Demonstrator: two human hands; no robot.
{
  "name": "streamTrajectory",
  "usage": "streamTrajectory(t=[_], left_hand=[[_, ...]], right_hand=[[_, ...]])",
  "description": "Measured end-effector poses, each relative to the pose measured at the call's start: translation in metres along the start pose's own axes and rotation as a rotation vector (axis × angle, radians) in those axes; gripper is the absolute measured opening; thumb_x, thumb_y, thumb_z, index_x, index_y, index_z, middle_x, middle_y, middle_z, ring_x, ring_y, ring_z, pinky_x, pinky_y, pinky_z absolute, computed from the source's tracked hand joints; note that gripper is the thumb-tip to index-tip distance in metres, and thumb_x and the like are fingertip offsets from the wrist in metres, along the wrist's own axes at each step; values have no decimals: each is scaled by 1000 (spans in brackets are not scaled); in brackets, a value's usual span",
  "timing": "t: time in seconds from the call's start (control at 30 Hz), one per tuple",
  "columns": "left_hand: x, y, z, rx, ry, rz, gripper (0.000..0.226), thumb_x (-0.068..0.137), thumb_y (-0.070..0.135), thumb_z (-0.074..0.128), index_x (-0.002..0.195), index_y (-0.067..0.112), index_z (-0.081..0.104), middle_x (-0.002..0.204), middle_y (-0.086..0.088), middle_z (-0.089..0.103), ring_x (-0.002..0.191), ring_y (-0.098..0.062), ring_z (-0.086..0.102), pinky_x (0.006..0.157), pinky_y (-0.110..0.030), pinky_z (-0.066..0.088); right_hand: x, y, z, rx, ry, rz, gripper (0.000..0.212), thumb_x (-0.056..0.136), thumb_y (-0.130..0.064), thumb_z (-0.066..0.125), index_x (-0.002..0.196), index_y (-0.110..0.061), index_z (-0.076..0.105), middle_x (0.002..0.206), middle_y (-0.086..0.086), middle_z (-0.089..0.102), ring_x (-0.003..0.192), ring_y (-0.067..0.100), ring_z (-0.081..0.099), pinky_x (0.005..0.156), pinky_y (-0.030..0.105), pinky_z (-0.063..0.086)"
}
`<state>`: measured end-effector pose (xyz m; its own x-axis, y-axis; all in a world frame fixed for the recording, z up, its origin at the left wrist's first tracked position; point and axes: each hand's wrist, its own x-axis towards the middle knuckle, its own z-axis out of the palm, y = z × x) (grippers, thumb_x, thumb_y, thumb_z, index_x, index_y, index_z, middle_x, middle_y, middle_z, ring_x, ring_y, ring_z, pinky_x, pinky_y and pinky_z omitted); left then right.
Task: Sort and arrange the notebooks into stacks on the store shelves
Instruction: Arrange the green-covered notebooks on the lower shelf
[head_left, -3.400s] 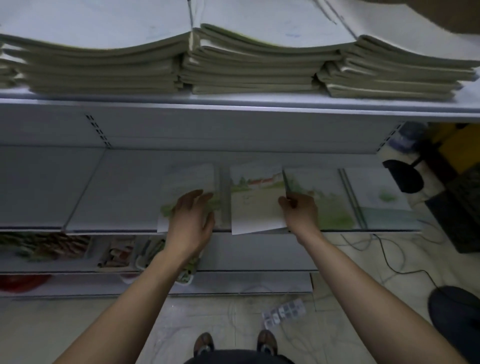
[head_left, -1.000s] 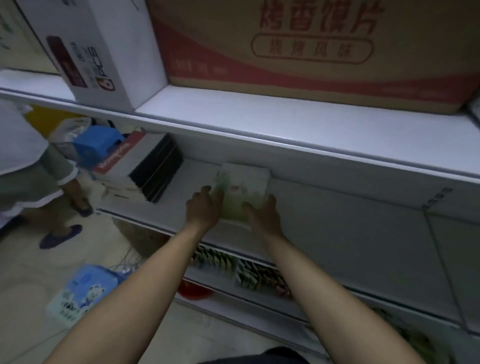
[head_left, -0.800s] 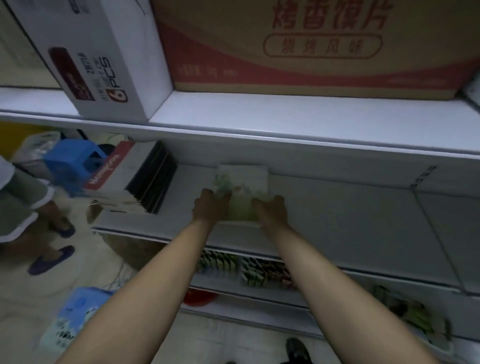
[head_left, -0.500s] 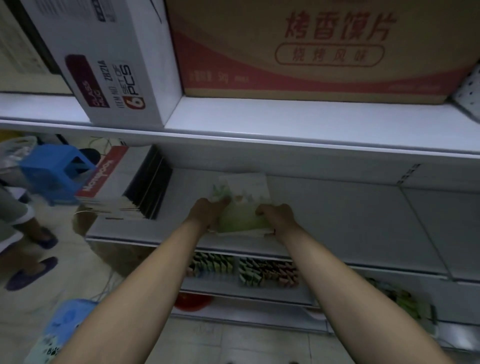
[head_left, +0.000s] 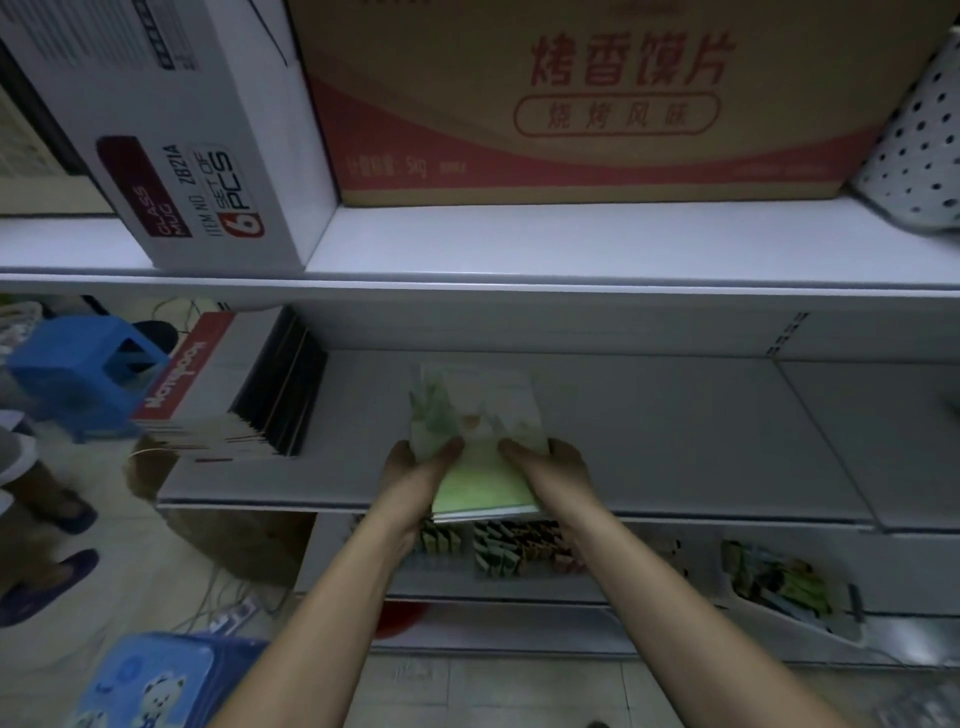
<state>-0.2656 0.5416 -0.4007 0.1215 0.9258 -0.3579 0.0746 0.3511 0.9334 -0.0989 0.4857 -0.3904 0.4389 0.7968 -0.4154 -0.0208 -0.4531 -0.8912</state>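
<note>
A small stack of green-and-white picture notebooks (head_left: 480, 431) lies on the middle white shelf (head_left: 675, 452), its near end sticking out over the shelf's front edge. My left hand (head_left: 415, 467) grips the stack's left side and my right hand (head_left: 550, 462) grips its right side, thumbs on the top cover. To the left on the same shelf stands a taller stack of dark-edged notebooks (head_left: 249, 405) with a red and white "Notebook" cover on top.
The shelf above carries a white glass-mug box (head_left: 171, 135) and a brown and red carton (head_left: 597, 98). Small packets (head_left: 498, 545) fill the lower shelf. A blue stool (head_left: 78, 369), a person's sandalled feet (head_left: 47, 577) and a blue printed box (head_left: 150, 686) are at the left.
I have turned from the earlier shelf to this one. Over the last second both hands have drawn the green stack toward the shelf's front edge, and the view has shifted slightly.
</note>
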Motion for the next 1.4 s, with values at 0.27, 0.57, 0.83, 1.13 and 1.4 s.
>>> streamTrajectory(t=[0.27,0.57,0.83,1.13,1.4], left_hand=[[-68,1,0,-241,-326,76,50,84,11,79,131,13,62,121,-11,75,110,-31,73,89,-41,62],[-84,13,79,-206,-489,95,54,79,17,74,130,13,60,122,-11,74,110,-35,72,93,-51,58],[-157,8,189,-241,-571,181,37,91,16,73,127,11,61,119,-11,75,107,-34,73,81,-43,62],[-242,-15,343,-280,-773,38,43,94,23,68,133,11,55,117,-6,76,101,-25,75,74,-40,63],[-273,-41,439,-259,-977,-137,91,62,45,96,139,17,56,137,-15,66,123,-39,65,96,-58,56]], right_hand=[[-56,2,-44,98,60,-221,56,74,-40,85,120,-23,58,111,-5,73,101,11,71,89,38,58],[-107,23,-122,142,241,-289,83,79,-36,82,144,-26,32,114,-2,74,103,15,72,91,47,58],[-158,37,-238,109,361,-348,52,86,-25,78,125,-25,44,96,-8,77,85,9,74,64,22,56],[-211,92,-391,115,623,-337,41,86,-29,78,102,-33,40,92,4,76,76,19,74,68,46,60],[-230,126,-495,73,676,-337,29,93,-24,70,104,-26,44,91,-1,73,78,14,72,67,38,58]])
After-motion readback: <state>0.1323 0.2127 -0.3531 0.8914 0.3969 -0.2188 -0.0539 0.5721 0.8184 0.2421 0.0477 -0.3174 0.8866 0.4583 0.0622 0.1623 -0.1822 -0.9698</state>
